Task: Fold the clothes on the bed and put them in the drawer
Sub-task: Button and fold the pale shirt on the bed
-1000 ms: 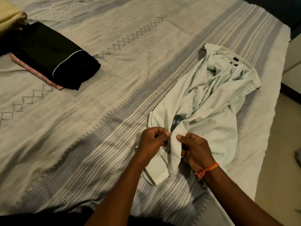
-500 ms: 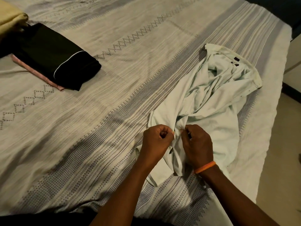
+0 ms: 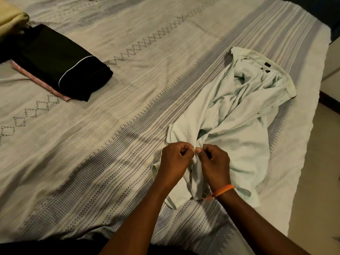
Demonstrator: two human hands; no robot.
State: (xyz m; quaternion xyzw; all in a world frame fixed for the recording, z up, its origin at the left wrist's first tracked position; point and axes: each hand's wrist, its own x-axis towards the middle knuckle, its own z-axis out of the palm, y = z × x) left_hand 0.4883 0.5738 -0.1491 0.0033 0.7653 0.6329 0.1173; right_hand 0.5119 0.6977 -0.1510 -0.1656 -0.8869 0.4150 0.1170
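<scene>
A pale mint shirt point(image 3: 244, 126) lies crumpled on the right side of the bed point(image 3: 128, 100), its collar toward the far edge. My left hand point(image 3: 174, 159) and my right hand point(image 3: 215, 162) sit close together at the shirt's near front edge. Each pinches the fabric between thumb and fingers, with the thumbs almost touching. An orange band circles my right wrist. A strip of the shirt hangs down between my two wrists. No drawer is in view.
A folded black garment point(image 3: 60, 63) rests on a folded pink one point(image 3: 38, 80) at the far left of the bed. A cream cloth point(image 3: 9, 19) sits in the top left corner. The bed's right edge meets a tiled floor point(image 3: 316, 181).
Both hands have shifted slightly up the shirt's front edge and drawn closer together, still pinching the fabric. The shirt has bunched a little more between them.
</scene>
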